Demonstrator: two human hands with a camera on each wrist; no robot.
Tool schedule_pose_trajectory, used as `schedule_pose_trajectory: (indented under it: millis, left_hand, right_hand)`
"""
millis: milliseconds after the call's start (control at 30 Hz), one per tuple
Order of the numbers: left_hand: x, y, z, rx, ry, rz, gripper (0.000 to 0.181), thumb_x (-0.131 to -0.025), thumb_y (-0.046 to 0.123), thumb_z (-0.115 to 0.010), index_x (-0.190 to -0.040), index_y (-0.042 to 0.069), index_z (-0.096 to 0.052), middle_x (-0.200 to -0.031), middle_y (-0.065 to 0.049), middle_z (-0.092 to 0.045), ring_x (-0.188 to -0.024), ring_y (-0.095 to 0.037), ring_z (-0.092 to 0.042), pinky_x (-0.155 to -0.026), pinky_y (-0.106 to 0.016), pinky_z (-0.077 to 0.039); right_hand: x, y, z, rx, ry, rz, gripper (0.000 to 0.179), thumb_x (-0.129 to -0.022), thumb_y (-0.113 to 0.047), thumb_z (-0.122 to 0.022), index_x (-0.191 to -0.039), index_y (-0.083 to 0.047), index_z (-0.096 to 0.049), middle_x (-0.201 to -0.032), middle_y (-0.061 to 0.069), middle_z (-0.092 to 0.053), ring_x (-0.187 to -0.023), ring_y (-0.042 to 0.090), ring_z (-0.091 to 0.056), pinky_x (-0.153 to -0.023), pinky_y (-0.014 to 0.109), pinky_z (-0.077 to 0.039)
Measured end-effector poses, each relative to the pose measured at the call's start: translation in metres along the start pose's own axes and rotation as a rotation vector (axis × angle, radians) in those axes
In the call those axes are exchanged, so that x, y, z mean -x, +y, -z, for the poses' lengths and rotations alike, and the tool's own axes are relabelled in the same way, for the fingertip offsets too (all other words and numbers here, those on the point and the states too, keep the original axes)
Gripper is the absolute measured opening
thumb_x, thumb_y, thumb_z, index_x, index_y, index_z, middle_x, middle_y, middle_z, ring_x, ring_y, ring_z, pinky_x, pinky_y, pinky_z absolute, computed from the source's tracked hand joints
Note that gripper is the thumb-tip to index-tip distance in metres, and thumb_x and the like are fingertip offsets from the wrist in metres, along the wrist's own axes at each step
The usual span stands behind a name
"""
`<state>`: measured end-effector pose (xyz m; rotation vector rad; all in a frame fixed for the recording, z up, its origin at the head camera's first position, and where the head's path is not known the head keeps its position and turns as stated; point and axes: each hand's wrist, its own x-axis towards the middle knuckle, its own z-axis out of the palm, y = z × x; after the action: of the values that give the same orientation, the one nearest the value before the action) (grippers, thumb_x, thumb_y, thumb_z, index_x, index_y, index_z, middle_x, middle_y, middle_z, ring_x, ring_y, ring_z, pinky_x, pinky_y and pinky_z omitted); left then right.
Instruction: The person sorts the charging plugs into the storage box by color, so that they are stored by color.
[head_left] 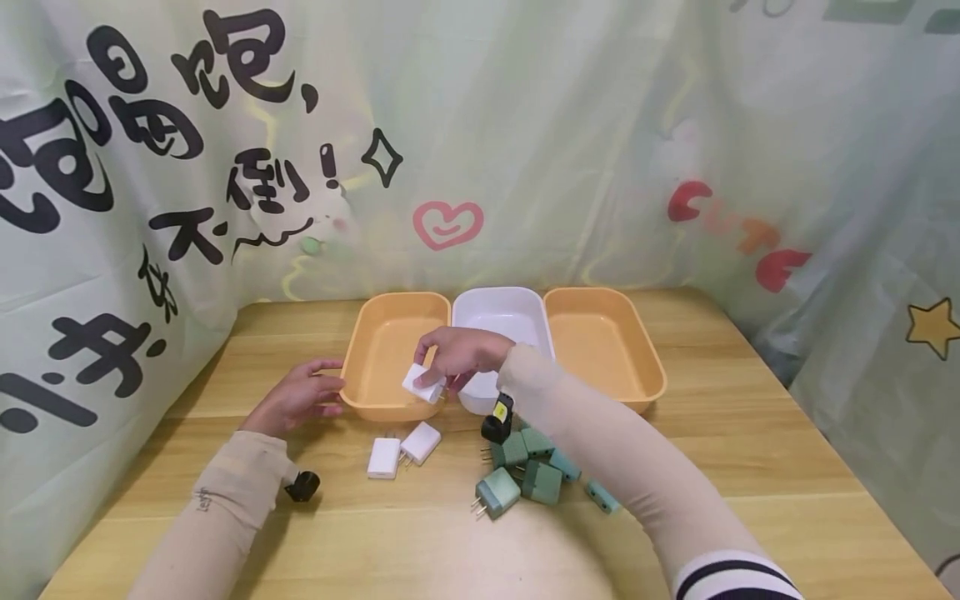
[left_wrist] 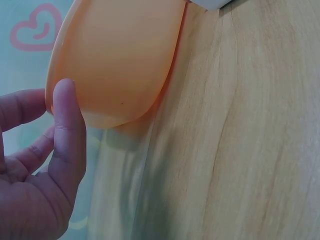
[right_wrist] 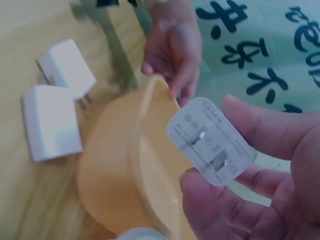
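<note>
White charger (head_left: 418, 383), one. Head view: pinched by right hand (head_left: 467, 353), over near-right corner of left orange tray (head_left: 378, 358), toward bench's (head_left: 757, 492) far edge; two loose chargers (head_left: 384, 458) nearer the near edge. Left wrist view: left hand (left_wrist: 55, 187), thumb and finger pinching tray rim. Right wrist view: prongs (right_wrist: 220, 161) face camera, fingertips at charger's sides.

Downward head view, close wrist views (left tray (head_left: 378, 354) common)
</note>
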<state>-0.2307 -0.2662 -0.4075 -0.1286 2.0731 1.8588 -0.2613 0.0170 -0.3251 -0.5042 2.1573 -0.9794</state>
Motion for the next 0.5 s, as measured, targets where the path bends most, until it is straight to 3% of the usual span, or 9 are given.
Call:
schedule_pose_trajectory:
  millis: [500]
  left_hand:
    - [0.003,0.000,0.001,-0.019,-0.029,-0.027,0.054,-0.097,0.002,-0.050,-0.144,-0.007,-0.026,-0.102,-0.013,-0.063,-0.089,-0.019,-0.064,-0.074,-0.031,-0.059]
  right_hand:
    - [-0.044,-0.010,0.020,-0.120,-0.021,-0.053,0.029,-0.087,-0.006,-0.071,-0.112,-0.005,-0.055,-0.083,0.010,-0.060,-0.059,0.019,-0.054,-0.057,0.026,-0.052]
